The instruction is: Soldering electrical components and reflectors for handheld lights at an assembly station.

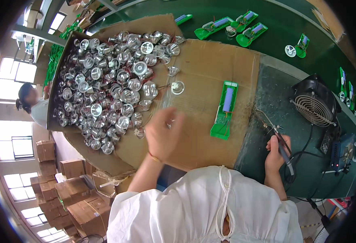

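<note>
My right hand (277, 153) is wrapped round a soldering iron (282, 149), whose tip end points toward the cardboard. A thin bent metal tube runs alongside the iron. My left hand (163, 135), blurred, is over the cardboard mat (198, 69) beside the heap of lamp reflectors (121, 87). Its fingers curl round something shiny that I cannot make out. Between my hands lies an open green lamp housing (222, 125) with a purple cylindrical battery (228, 99) and thin wires. Beyond my left hand, one loose reflector (178, 87) rests on the mat.
A black fan (314, 106) with a wire guard stands at the right, near a blue soldering station (342, 153) and its cables. More green housings (250, 34) lie along the far green surface. At the left are a person (36, 105) and stacked cartons (87, 210).
</note>
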The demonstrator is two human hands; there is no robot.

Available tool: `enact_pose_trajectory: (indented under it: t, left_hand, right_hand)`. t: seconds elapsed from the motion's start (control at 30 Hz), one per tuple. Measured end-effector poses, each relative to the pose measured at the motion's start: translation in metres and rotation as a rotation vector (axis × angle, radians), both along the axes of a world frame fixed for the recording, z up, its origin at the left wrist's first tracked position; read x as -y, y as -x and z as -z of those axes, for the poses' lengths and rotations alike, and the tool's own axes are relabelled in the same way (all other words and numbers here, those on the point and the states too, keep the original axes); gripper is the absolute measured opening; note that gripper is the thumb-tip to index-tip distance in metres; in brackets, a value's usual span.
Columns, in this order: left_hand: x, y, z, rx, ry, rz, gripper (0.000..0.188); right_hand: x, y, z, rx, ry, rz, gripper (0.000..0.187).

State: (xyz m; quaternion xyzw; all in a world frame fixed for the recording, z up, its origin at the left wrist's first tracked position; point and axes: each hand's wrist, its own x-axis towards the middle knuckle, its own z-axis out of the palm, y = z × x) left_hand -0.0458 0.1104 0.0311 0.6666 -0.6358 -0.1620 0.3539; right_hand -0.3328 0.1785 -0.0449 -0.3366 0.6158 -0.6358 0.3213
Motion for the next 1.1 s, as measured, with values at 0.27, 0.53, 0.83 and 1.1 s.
enact_pose_trajectory:
  t: [0.27, 0.53, 0.83, 1.1]
  left_hand:
    - [0.094, -0.009, 0.014, 0.652, -0.460, 0.011, 0.046]
    - [0.021, 0.040, 0.050, 0.848, 0.004, 0.496, 0.014]
    - [-0.003, 0.028, 0.022, -0.200, -0.274, 0.347, 0.014]
    - [-0.014, 0.041, 0.046, -0.177, -0.266, 0.343, 0.021]
  right_hand:
    - [-0.012, -0.016, -0.013, -0.069, 0.033, -0.087, 0.012]
    - [-0.029, -0.014, -0.021, -0.071, 0.003, -0.083, 0.016]
    - [-0.029, -0.024, -0.031, -0.003, 0.053, -0.300, 0.017]
    - [-0.020, -0.032, -0.029, -0.160, 0.056, -0.381, 0.016]
